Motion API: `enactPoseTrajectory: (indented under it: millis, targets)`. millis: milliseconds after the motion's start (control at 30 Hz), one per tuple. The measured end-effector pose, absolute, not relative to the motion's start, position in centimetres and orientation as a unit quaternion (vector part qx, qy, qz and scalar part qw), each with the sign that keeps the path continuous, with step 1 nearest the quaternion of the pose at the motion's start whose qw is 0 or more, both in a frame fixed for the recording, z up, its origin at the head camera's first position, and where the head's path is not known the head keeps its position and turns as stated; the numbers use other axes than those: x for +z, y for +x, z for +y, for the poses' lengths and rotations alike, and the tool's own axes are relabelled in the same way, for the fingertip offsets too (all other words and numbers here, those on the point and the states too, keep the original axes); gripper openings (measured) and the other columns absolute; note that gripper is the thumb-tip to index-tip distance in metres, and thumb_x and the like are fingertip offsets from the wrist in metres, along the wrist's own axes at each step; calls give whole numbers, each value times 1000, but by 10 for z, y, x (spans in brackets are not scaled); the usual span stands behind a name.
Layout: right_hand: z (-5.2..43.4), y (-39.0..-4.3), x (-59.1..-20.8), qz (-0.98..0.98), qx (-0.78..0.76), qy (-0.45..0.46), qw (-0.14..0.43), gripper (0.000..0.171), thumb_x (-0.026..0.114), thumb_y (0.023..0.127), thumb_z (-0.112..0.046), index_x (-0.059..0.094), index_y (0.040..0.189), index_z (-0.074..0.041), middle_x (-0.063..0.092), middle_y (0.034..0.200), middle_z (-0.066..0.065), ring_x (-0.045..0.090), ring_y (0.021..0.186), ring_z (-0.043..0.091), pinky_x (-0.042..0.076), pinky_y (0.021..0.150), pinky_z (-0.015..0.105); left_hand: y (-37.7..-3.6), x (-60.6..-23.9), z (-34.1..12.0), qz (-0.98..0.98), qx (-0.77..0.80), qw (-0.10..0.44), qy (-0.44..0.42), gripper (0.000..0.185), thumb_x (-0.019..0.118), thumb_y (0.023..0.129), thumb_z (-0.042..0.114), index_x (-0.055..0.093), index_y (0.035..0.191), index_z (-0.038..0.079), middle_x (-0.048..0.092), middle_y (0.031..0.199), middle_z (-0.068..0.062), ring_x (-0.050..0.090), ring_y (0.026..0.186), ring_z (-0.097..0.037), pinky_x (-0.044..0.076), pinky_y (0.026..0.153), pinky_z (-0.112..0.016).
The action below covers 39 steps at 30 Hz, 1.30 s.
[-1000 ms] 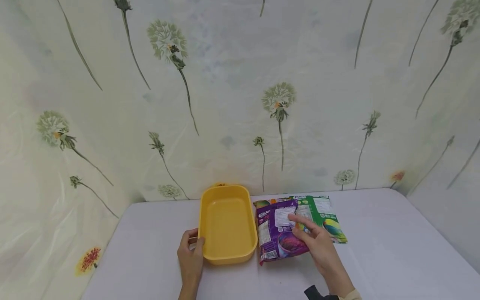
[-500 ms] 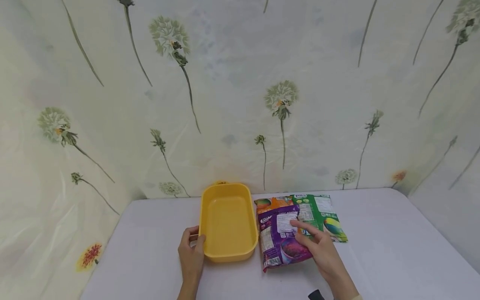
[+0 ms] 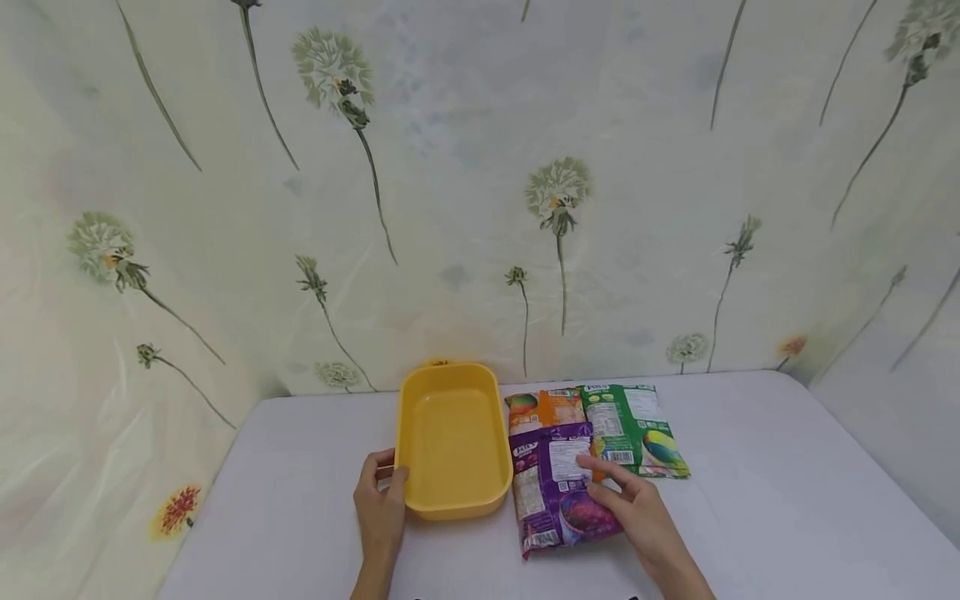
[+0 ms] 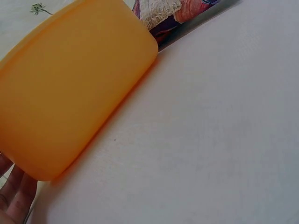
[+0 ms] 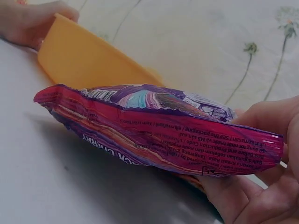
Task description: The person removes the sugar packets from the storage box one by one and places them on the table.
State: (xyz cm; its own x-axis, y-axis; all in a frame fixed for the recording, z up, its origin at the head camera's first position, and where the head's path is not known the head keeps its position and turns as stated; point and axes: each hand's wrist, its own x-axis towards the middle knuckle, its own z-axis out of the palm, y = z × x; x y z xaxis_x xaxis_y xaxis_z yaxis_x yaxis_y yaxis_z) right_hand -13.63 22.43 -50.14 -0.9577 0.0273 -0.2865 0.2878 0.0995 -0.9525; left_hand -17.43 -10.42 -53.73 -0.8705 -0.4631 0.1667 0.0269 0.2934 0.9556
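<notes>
My left hand point(image 3: 380, 508) grips the left side of a yellow plastic basin point(image 3: 453, 450), thumb at the rim and fingers along the outer wall. The inside of the basin is bare. My right hand point(image 3: 637, 512) pinches a plump purple snack packet point(image 3: 551, 467) by its right edge. In the right wrist view, this packet point(image 5: 154, 135) is tilted above the table, fingers over it and thumb underneath. An orange packet point(image 3: 543, 407) lies behind, partly covered by the purple one. To its right is a green packet point(image 3: 660, 417), flat on the table.
A white cloth covers the table point(image 3: 300, 500). Behind it hangs a pale sheet point(image 3: 450, 167) with a dandelion print, close to the basin's far end and the packets.
The purple packet has come toward me with my right hand, so more of the orange packet shows behind it. My left hand and the basin have stayed put.
</notes>
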Motion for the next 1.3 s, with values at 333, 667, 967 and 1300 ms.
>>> enactPoseTrajectory:
  millis: [333, 667, 967, 1300]
  targets:
    - [225, -129, -512, 740, -660, 97, 88, 53, 67, 84, -35, 54, 133, -19, 38, 150, 3, 24, 143, 27, 43, 105, 31, -175, -537, -107, -770, -589, 200, 141, 22, 59, 84, 9, 63, 104, 15, 66, 102, -1, 58, 88, -14, 52, 69, -20]
    - [227, -126, -518, 745, -654, 96, 90, 55, 64, 86, -39, 52, 135, -18, 33, 153, 8, 26, 142, 34, 45, 103, 37, -176, -534, -110, -772, -588, 191, 143, 23, 59, 85, 12, 62, 106, 18, 65, 103, 1, 57, 89, -12, 52, 69, -21]
    - [225, -127, -525, 775, -621, 86, 85, 51, 64, 86, -37, 51, 133, -21, 41, 148, 8, 55, 123, 29, 53, 91, 33, -175, -536, -111, -771, -589, 191, 150, 22, 59, 85, 12, 62, 105, 16, 65, 102, 0, 57, 89, -13, 51, 69, -20]
    - [229, -125, -531, 827, -555, 65, 62, 50, 63, 87, -37, 50, 129, -15, 51, 136, 8, 57, 109, 15, 51, 84, 21, -176, -539, -106, -770, -593, 196, 136, 23, 60, 83, 10, 62, 105, 16, 65, 101, -1, 59, 87, -14, 53, 69, -21]
